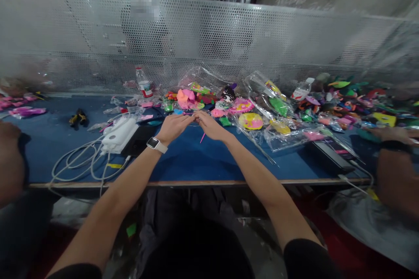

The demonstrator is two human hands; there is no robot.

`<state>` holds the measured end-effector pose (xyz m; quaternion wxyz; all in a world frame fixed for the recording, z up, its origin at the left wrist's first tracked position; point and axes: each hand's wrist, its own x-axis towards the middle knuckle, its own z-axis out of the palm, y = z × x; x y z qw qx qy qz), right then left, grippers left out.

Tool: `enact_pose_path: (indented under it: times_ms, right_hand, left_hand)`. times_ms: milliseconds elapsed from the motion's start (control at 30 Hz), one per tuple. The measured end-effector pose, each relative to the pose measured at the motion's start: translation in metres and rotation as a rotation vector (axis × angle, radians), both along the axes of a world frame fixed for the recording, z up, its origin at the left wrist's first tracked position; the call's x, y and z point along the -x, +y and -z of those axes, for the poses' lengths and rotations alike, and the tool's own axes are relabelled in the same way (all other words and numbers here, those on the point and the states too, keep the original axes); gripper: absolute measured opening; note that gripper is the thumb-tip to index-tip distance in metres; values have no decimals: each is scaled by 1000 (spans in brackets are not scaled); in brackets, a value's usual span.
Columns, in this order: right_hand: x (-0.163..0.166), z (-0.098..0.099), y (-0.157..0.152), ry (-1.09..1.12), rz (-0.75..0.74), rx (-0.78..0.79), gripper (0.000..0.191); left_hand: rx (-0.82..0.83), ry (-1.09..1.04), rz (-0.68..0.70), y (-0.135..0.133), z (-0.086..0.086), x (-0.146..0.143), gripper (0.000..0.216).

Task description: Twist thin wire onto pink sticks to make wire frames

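My left hand (pixel 176 127), with a pale-banded watch (pixel 152 142) at the wrist, and my right hand (pixel 211 126) meet at the fingertips above the blue tabletop (pixel 196 161). The fingers of both are bent and closed together. From under my right hand sticks out a thin pink-purple stick (pixel 203 138), slanting down toward me. A bit of purple (pixel 187 113) shows at the left fingertips; what it belongs to is hidden. Just beyond the hands lie a pink-orange clay piece (pixel 186 97) and a green piece (pixel 225 120).
White power blocks (pixel 120 133) with coiled cables lie left, a black power bank (pixel 332 157) right. Clay packets and a yellow-pink disc (pixel 250 121) crowd the back, with bottles (pixel 144 83) along a perforated metal screen (pixel 209 30). Other people's arms (pixel 394 161) are at both sides.
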<state>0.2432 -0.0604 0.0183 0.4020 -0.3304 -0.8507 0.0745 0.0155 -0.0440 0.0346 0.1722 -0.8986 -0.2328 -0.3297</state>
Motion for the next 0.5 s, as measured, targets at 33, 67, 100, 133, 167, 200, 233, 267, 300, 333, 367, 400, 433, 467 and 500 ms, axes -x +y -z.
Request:
enact_pose_path:
  times_ms: [33, 67, 100, 133, 167, 200, 233, 267, 300, 333, 367, 400, 433, 467, 500]
  right_hand:
    - [0, -1, -1, 3, -6, 7, 27]
    - [0, -2, -2, 5, -8, 12, 28]
    - [0, -4, -3, 8, -5, 12, 28]
    - [1, -5, -4, 13, 4, 8, 28]
    - [1, -7, -6, 19, 17, -3, 27]
    - [2, -8, -8, 26, 31, -20, 26]
    - [2, -10, -10, 36, 46, -40, 24]
    - [2, -11, -11, 47, 62, -61, 23]
    - [2, -12, -13, 59, 75, -79, 21]
    - [2, -13, -14, 70, 87, -93, 20]
    - [2, -14, -16, 78, 96, -103, 20]
    - [3, -14, -16, 81, 104, -109, 19]
    - [3, -15, -17, 80, 111, -112, 20]
    - [3, -15, -17, 77, 117, -113, 20]
    - [4, -15, -17, 74, 119, -112, 21]
  left_hand:
    - [0, -1, 0, 0, 0, -1, 30]
    - [-1, -5, -1, -1, -1, -1, 29]
    - [0, -13, -2, -1, -1, -1, 29]
    - [5, -22, -1, -1, -1, -1, 29]
    - [14, -35, 2, -1, -1, -1, 29]
    - [28, -50, 7, -1, 0, -1, 29]
    - [45, -67, 14, -1, 0, -1, 29]
    - [61, -84, 23, -1, 0, -1, 29]
    - [72, -101, 30, -1, 1, -1, 28]
    - [77, -115, 33, -1, 1, -1, 29]
    - [75, -126, 32, -1, 2, -1, 29]
    - [67, -132, 26, 0, 2, -1, 30]
    - [55, -136, 17, 0, 2, -1, 31]
    - [40, -134, 9, 0, 3, -1, 32]
    - [24, -127, 4, 0, 3, -1, 32]
